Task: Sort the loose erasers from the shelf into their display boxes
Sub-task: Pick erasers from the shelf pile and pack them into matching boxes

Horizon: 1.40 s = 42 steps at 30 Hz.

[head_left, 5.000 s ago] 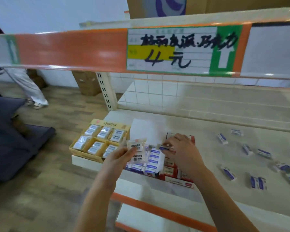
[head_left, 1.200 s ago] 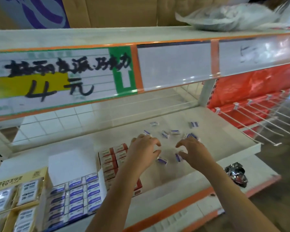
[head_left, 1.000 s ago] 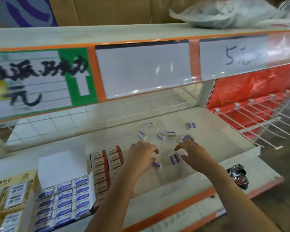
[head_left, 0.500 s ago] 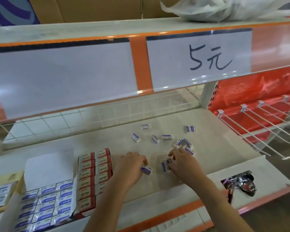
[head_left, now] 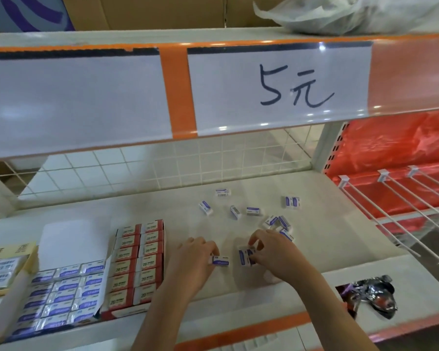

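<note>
Both hands down on the cream-coloured metal shelf (head_left: pixel 162 211), front centre. Left hand (head_left: pixel 195 259): fingers curled, pinching one small white eraser with a purple-blue sleeve (head_left: pixel 219 260) by its end. Right hand (head_left: pixel 271 252): closed around a pair of the same erasers (head_left: pixel 246 257) lying side by side on the shelf; lifted or not, cannot tell. Loose erasers not yet gathered: a tight cluster (head_left: pixel 278 222) just behind the right hand, plus five more pieces scattered farther back (head_left: pixel 253 211). The white open-flap display box of purple-sleeved erasers (head_left: pixel 61 295) sits at far left, rows look nearly full; the red-and-cream box of 2B erasers (head_left: pixel 137 262) stands beside it, full. A yellow box of wrapped erasers (head_left: pixel 5 269) lies at the left edge. Judgement: sorting well advanced, roughly a dozen purple erasers left to box.
</note>
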Tool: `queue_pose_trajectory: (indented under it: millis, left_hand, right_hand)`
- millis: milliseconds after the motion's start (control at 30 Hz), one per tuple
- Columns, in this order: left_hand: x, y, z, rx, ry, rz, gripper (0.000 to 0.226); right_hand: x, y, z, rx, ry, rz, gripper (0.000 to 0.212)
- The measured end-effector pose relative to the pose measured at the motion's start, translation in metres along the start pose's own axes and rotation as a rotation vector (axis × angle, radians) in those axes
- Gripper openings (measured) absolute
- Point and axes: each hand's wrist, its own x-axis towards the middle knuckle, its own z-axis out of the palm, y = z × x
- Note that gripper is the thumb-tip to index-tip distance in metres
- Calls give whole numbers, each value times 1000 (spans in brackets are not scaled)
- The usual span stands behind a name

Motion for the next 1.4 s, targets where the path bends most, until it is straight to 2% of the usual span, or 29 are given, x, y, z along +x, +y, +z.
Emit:
queue_pose_trajectory:
  millis: [133, 267, 467, 700, 900, 1033, 1200, 1400]
  left_hand:
    - [-5, 4, 5, -1, 24, -45, 20]
    - [-11, 9, 6, -3, 54, -70, 21]
    - [-20, 14, 4, -4, 112, -79, 23]
    - [-35, 9, -17, -85, 179, -59, 25]
    - [-52, -16, -49, -104, 238, -127, 27]
    - [-72, -40, -62, -96, 280, -191, 30]
    - [-102, -72, -67, -124, 295, -271, 32]
    - [-129, -109, -75, -83, 337, -298, 23]
  right_hand:
    - [0, -1, -2, -44, -45, -35, 28]
    - [-3, -2, 1, -113, -14, -119, 29]
    - [-5, 4, 0, -63, 11, -99, 33]
    - [-5, -4, -6, -91, 103, -177, 26]
    - [-10, -44, -9, -7, 167, -360, 18]
    - [-10, -74, 1, 61, 144, -471, 13]
    - [-13, -114, 16, 55, 88, -585, 16]
    - [-16, -163, 36, 60, 22, -649, 26]
